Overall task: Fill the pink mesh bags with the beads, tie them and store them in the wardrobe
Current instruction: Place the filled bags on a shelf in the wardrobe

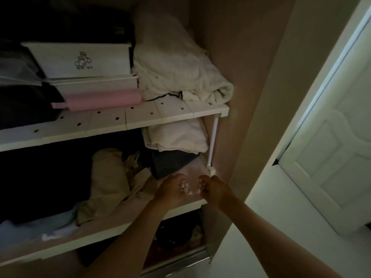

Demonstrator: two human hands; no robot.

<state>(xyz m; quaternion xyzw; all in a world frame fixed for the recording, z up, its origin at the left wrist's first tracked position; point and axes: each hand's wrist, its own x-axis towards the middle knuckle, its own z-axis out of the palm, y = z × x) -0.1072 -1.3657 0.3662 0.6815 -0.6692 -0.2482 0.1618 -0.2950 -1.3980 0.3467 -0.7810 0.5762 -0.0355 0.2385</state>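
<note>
At the wardrobe's right end: both hands are held over the lower shelf (112, 223), close together, with a bead-filled mesh bag (188, 188) stretched between them.
Left hand (170, 189): fingers are curled closed around the left end of the bag; pale round beads are seen against the palm.
Right hand (214, 189): fingers are closed on the bag's right end, just beside the left hand; the fingertips are turned toward the wardrobe interior.
Bag position: it is held just above the pale shelf surface, in front of a dark folded garment (172, 161); whether it touches the shelf cannot be told in the dim light.
Bag colour and tie: pale pinkish beads are made out, but the mesh and any knot are too dark and blurred to judge.
Lower shelf contents: beige crumpled cloth (112, 177) is lying to the left of the hands, and white folded fabric (176, 137) is stacked on the dark garment.
Upper shelf (140, 117): a white slatted board with small dark holes is carried at its right end by a white post (212, 143).
Upper shelf contents: a white storage box (80, 59) with a printed drawing is set on a second white box, a pink roll (100, 99) is laid in front, and a cream blanket (180, 71) is folded to the right.
Room side: a white panelled door (337, 153) is seen standing at the right.
</note>
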